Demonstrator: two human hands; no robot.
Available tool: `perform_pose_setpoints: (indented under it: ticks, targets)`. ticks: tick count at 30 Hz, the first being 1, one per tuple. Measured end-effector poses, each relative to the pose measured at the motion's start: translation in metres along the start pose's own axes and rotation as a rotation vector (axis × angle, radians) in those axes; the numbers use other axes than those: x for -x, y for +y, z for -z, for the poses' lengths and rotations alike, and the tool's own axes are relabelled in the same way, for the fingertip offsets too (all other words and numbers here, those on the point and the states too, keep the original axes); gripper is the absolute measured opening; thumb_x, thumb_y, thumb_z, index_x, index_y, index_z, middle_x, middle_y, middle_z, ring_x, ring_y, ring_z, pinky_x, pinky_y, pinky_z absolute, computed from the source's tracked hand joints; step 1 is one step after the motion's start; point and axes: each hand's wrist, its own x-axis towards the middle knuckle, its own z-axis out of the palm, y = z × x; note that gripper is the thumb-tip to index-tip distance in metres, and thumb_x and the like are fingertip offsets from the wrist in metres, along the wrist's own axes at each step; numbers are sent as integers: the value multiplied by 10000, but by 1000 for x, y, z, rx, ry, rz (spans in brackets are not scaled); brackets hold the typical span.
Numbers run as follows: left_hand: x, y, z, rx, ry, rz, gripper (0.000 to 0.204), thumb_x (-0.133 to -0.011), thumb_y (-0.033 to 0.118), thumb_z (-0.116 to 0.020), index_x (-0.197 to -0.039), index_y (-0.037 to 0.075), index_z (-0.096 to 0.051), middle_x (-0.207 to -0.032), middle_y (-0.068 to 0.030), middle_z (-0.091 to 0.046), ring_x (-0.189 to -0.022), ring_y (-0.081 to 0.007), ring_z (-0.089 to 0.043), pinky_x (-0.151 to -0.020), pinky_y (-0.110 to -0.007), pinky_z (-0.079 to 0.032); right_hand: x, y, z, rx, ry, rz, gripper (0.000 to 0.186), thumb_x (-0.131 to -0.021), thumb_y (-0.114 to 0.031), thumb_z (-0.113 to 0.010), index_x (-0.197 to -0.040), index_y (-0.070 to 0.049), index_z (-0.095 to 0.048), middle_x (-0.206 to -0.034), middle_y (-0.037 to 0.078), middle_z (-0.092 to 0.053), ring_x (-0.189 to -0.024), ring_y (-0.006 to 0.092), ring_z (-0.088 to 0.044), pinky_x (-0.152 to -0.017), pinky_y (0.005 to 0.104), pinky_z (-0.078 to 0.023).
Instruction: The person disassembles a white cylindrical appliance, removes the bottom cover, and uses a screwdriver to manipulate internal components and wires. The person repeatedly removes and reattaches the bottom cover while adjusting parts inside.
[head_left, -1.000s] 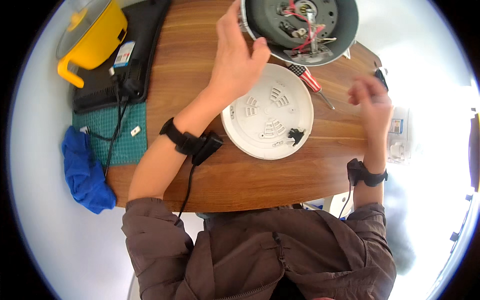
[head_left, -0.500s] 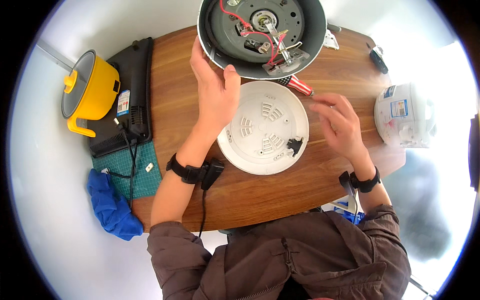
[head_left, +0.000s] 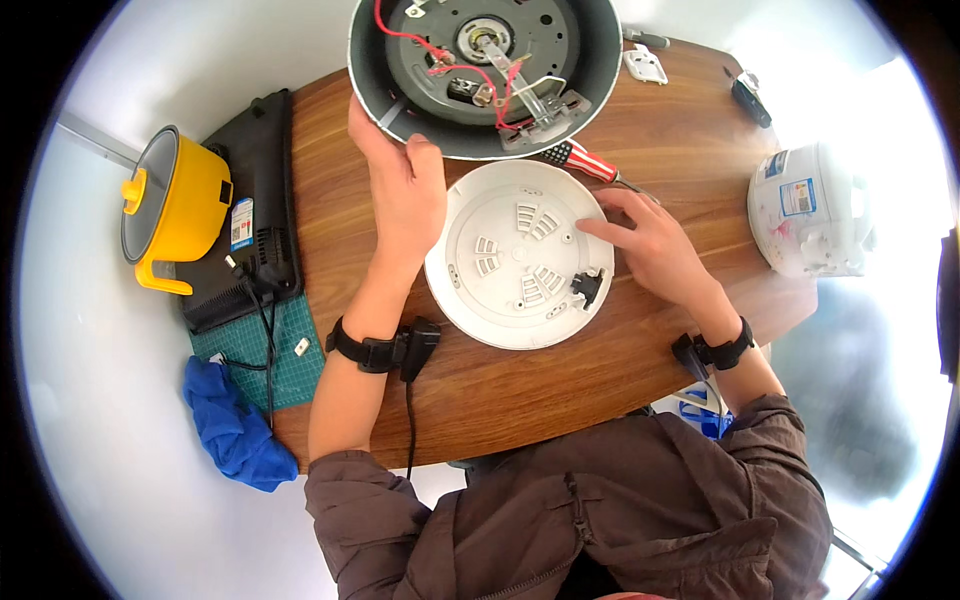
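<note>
My left hand (head_left: 405,190) grips the near left side of a grey round appliance housing (head_left: 440,142), tipped so its inside faces me. Inside are red wires, a central round fitting and a metal bracket. Below it a round white plastic base cover (head_left: 490,300) with vent slots and a small black fitting (head_left: 586,290) lies on the table. My right hand (head_left: 650,240) is at the cover's right rim, its thumb over the top surface and its fingers apart. Whether it touches the cover I cannot tell. Partly under the housing lies a screwdriver (head_left: 590,163) with a red, white and black handle.
At left a yellow pot (head_left: 195,205) stands on a black panel (head_left: 270,190), near a green cutting mat (head_left: 300,375) and a blue cloth (head_left: 232,430). A white rice cooker (head_left: 805,215) stands at right. A white plastic piece (head_left: 645,66) and a black device (head_left: 752,100) lie farther back.
My right hand has moved left and onto the white cover's edge, its fingers spreading. The housing in my left hand has shifted left, showing more of the screwdriver.
</note>
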Motion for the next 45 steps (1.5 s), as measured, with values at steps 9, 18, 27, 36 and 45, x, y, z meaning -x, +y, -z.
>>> perform_pose_setpoints:
  ticks: [9, 18, 27, 36, 45]
  targets:
    - [-16, 16, 13, 298, -43, 568, 638, -931, -35, -411, -1527, 51, -201, -1416, -229, -486, -1102, -291, -665, -853, -420, -634, 0, -4, -4, -10, 27, -4, 448, -811, 27, -665, -1215, -165, -681, -1267, 114, -610, -1134, 324, -617, -929, 430, -530]
    - [-37, 15, 71, 550, -36, 686, 353, -955, 31, -426, -1236, -150, -539, -1233, -253, -646, -1018, -414, -713, -857, -518, -665, -4, 8, -28, -140, 174, -20, 439, -739, 47, -727, -1129, -154, -715, -1153, 81, -630, -1046, 303, -615, -881, 408, -536]
    - [-51, 37, 98, 274, -80, 712, 382, -920, 64, -460, -1262, -93, -528, -1148, -208, -665, -907, -345, -730, -725, -451, -678, -1, 14, -32, -231, 221, 18, 292, -721, 15, -759, -960, -134, -678, -1116, 77, -632, -998, 303, -609, -860, 402, -520]
    - [-49, 41, 92, 166, -88, 655, 390, -936, 145, -490, -1292, -8, -536, -1151, -147, -670, -824, -287, -736, -583, -371, -646, 0, 18, -24, -323, 175, 54, 230, -723, 7, -762, -890, -121, -667, -1196, 109, -629, -1112, 334, -600, -929, 422, -505]
    - [-43, 29, 66, -33, 5, 361, 381, -1023, 133, -513, -1376, -5, -548, -1275, -62, -621, -1165, -144, -541, -1059, -313, -390, 5, 13, 5, -157, 115, 319, 251, -713, -36, -767, -938, -85, -667, -1364, 124, -615, -1290, 329, -571, -1085, 484, -474]
